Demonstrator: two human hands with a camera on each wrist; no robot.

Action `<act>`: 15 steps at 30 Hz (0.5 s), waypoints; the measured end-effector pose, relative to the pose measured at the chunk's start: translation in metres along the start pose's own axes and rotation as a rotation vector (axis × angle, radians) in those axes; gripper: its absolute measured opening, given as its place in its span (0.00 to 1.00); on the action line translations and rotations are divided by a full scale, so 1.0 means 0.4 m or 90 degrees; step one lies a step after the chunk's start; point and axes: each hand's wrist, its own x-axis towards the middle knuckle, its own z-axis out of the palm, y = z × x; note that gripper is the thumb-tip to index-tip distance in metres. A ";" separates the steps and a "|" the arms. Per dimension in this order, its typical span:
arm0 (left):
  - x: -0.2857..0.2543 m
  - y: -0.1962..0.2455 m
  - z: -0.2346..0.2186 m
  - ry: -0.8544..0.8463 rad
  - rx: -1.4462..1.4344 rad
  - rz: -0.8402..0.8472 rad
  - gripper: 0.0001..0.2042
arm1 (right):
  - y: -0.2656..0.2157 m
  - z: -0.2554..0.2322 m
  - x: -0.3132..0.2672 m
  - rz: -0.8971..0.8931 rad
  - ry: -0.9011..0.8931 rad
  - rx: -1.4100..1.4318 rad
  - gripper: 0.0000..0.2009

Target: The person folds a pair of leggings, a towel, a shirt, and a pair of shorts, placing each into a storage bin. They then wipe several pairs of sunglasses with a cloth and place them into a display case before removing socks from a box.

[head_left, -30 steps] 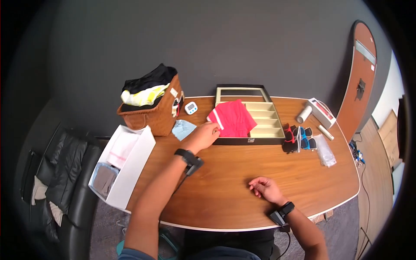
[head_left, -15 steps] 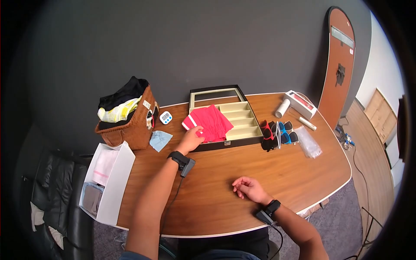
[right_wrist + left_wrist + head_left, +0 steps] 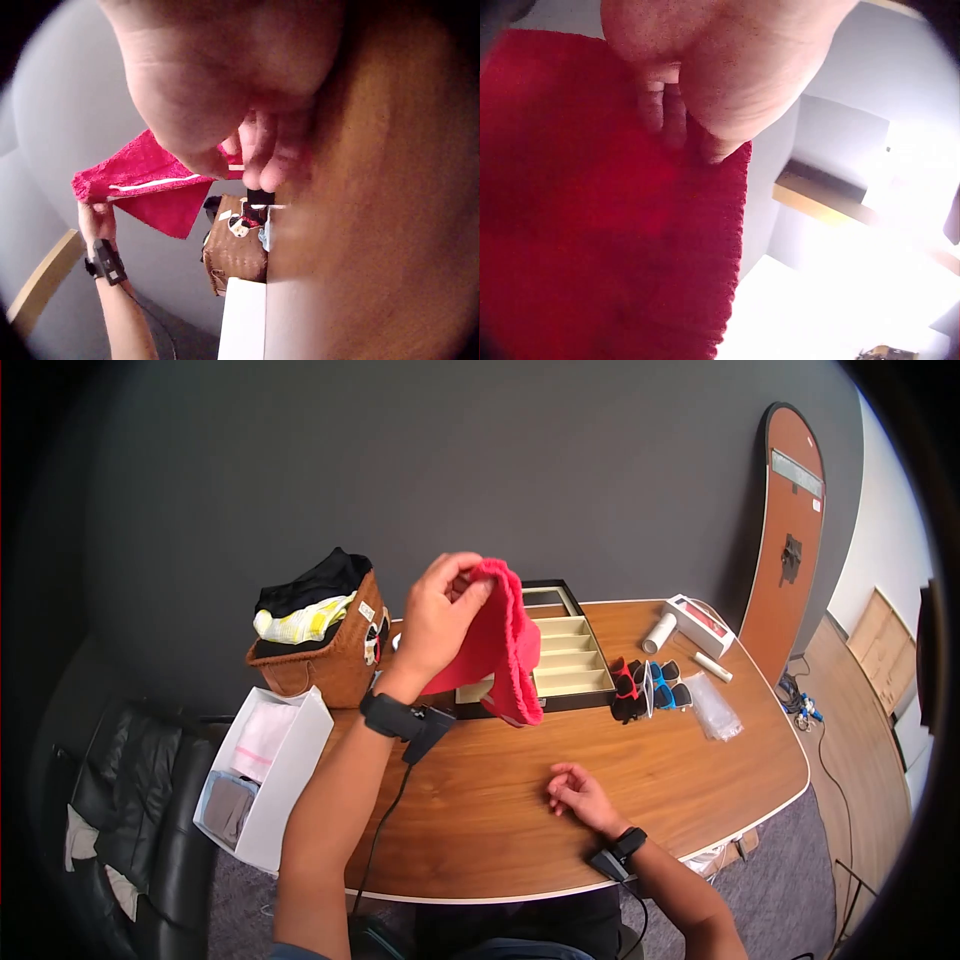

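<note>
Raised over the table, my left hand (image 3: 440, 618) pinches a red towel (image 3: 518, 650) with a white stripe near its top edge. The towel hangs down in front of a black case (image 3: 585, 703) with cream compartments and covers part of it. In the left wrist view, thumb and fingers grip the towel's edge and the red cloth (image 3: 615, 232) spreads out below. The right wrist view shows the towel (image 3: 161, 180) stretched out sideways from the left hand. My right hand (image 3: 583, 802) rests on the table near the front, fingers loosely curled, holding nothing.
At left stand a brown basket (image 3: 335, 678) heaped with clothes and a white box (image 3: 290, 770) with folded cloths. To the right lie several sunglasses (image 3: 650, 690), a plastic bag (image 3: 712, 708), a white tube (image 3: 660, 632) and a white carton (image 3: 697, 625).
My left hand has lifted the red towel off the black case, up and towards me, so that it now hangs. The right hand stays in place on the table.
</note>
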 end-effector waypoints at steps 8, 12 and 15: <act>-0.089 0.201 -0.062 -0.012 -0.209 -0.056 0.09 | -0.174 0.127 -0.004 0.008 0.063 0.088 0.32; -0.155 0.204 -0.127 0.008 0.105 -0.031 0.10 | -0.158 0.147 -0.050 0.125 -0.017 0.244 0.23; -0.222 0.164 -0.208 0.032 0.137 -0.063 0.09 | -0.211 0.132 -0.124 0.125 0.000 0.281 0.28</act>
